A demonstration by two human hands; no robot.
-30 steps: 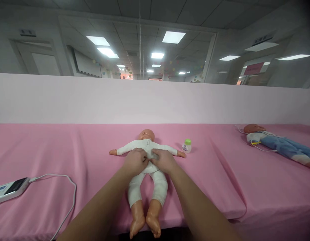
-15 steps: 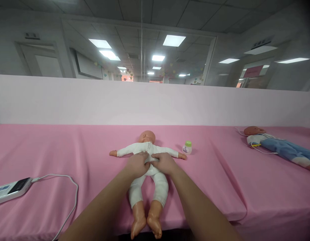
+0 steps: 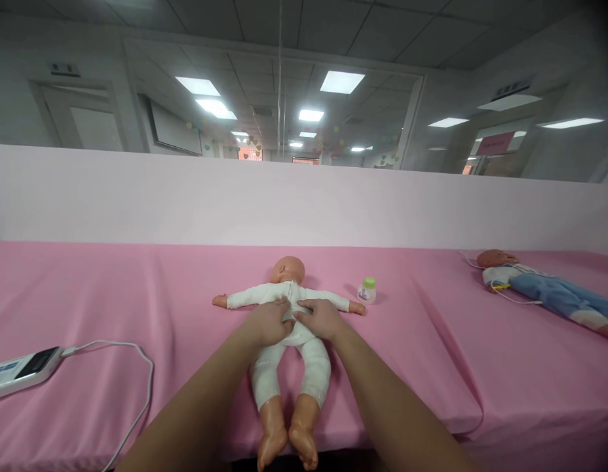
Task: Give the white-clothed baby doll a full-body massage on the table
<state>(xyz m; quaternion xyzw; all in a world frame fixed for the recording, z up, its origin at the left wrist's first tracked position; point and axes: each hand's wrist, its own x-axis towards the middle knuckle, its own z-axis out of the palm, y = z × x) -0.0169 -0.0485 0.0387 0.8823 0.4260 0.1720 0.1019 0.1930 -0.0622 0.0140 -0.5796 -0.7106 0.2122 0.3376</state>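
Note:
A baby doll (image 3: 304,370) with a white cloth body lies stretched out in the middle of the pink sheet, arms spread wide and bare feet towards me. Its head is turned to one side. My left hand (image 3: 269,321) rests flat on the left of the doll's torso, fingers extended. On the other side of the torso lies my right hand (image 3: 323,317), also flat, with its thumb pointing inwards. The two thumbs are close together over the doll's middle. Neither hand grips anything. Beside the doll's right-hand arm stands a small clear bottle (image 3: 367,292) with a green cap.
A second doll (image 3: 550,288) in blue and white clothes, with thin white tubing, lies at the far right. At the left is a white handheld device (image 3: 26,372) with a white cable (image 3: 149,367). A low white wall (image 3: 186,200) topped by glass runs behind the pink sheet (image 3: 196,275).
Both hands stay on the doll's torso, with only a tiny shift of the fingers and thumbs. The camera view has moved very slightly.

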